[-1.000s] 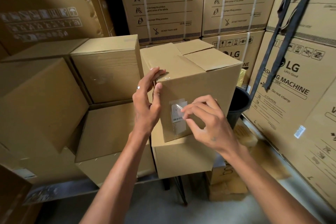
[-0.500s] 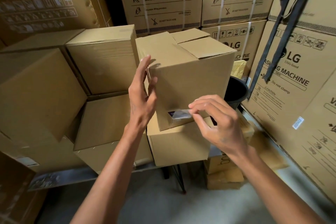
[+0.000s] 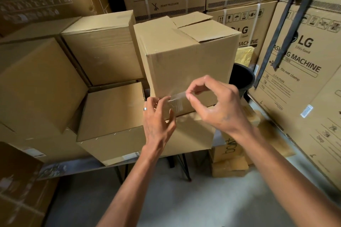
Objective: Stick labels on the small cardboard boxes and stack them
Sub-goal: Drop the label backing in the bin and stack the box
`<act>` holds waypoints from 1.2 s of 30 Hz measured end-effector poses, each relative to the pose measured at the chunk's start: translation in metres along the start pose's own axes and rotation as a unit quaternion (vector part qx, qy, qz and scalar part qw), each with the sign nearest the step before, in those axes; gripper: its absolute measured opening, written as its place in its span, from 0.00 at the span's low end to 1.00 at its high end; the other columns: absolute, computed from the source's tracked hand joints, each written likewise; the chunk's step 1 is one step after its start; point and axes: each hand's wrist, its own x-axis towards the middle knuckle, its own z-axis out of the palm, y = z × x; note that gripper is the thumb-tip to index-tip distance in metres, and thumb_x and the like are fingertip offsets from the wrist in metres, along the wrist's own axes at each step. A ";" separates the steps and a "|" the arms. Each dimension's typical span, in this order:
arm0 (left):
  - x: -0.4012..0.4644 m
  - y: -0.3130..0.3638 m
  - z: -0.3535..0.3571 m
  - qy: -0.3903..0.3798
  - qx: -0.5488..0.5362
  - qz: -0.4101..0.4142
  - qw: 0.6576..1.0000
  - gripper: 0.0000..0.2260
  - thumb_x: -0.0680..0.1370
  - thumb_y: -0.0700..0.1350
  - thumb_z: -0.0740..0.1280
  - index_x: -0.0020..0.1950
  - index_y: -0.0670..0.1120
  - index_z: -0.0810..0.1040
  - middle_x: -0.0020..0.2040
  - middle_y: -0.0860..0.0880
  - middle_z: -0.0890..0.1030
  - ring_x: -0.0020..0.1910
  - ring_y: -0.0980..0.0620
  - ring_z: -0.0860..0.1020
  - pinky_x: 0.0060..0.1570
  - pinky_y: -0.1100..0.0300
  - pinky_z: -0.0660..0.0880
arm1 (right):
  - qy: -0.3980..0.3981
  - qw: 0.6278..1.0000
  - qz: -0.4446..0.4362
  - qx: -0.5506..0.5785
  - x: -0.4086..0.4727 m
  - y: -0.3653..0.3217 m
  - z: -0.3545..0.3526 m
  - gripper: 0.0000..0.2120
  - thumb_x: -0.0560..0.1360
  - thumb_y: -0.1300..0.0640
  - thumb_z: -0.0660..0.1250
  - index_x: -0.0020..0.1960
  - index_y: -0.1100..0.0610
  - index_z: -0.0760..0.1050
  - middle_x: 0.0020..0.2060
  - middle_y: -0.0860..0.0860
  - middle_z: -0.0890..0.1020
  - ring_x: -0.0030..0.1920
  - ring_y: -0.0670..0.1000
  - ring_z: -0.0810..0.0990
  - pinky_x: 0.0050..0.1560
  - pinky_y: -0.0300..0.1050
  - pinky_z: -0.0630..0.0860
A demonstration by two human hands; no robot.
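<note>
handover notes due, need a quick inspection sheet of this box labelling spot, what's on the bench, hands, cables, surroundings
surface: table on dark legs, crowded with plain cardboard boxes.
job's things: top box sits on a lower box, flaps unsealed; label strip held in front of its lower face, stuck or not cannot be told.
clutter: black bin right of the stack; small boxes on the floor.
grippers: left hand and right hand each pinch an end of the strip.
cables: nothing seen; black straps hang at right.
surroundings: washing machine cartons stacked behind and right.
</note>
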 end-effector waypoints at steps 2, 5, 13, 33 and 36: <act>0.004 -0.003 0.002 0.017 0.013 0.000 1.000 0.13 0.76 0.48 0.74 0.59 0.46 0.81 0.51 0.46 0.73 0.49 0.50 0.71 0.44 0.53 0.74 | -0.007 1.000 -0.007 0.009 0.011 0.001 0.002 0.06 0.75 0.66 0.73 0.51 0.63 0.80 0.45 0.51 0.84 0.47 0.45 0.83 0.52 0.39 0.80; 0.007 -0.004 0.007 0.040 0.008 -0.014 0.999 0.09 0.80 0.50 0.70 0.53 0.46 0.83 0.48 0.47 0.72 0.47 0.49 0.70 0.44 0.52 0.73 | -0.013 0.999 -0.005 0.029 0.029 0.005 0.004 0.08 0.74 0.67 0.73 0.53 0.64 0.79 0.46 0.51 0.84 0.47 0.45 0.84 0.52 0.41 0.81; 0.006 -0.003 0.012 0.047 -0.043 -0.043 0.997 0.11 0.83 0.50 0.67 0.51 0.44 0.84 0.47 0.49 0.68 0.48 0.52 0.67 0.45 0.56 0.71 | -0.039 0.996 0.041 0.074 0.077 0.030 0.015 0.07 0.76 0.69 0.70 0.53 0.63 0.79 0.45 0.51 0.85 0.47 0.46 0.85 0.53 0.41 0.82; -0.004 -0.007 -0.004 -0.037 -0.148 -0.040 0.987 0.06 0.76 0.46 0.73 0.41 0.46 0.84 0.64 0.51 0.72 0.62 0.50 0.73 0.53 0.80 0.65 | -0.069 0.989 0.076 0.107 0.072 0.049 0.022 0.07 0.74 0.70 0.70 0.51 0.62 0.79 0.44 0.51 0.86 0.45 0.48 0.86 0.51 0.40 0.81; -0.009 -0.007 -0.005 -0.058 -0.171 -0.036 0.983 0.03 0.75 0.43 0.75 0.41 0.47 0.85 0.68 0.52 0.72 0.68 0.50 0.71 0.64 0.72 0.66 | -0.068 0.988 0.088 0.107 0.063 0.050 0.022 0.08 0.74 0.69 0.70 0.52 0.61 0.79 0.44 0.50 0.86 0.45 0.47 0.86 0.50 0.40 0.82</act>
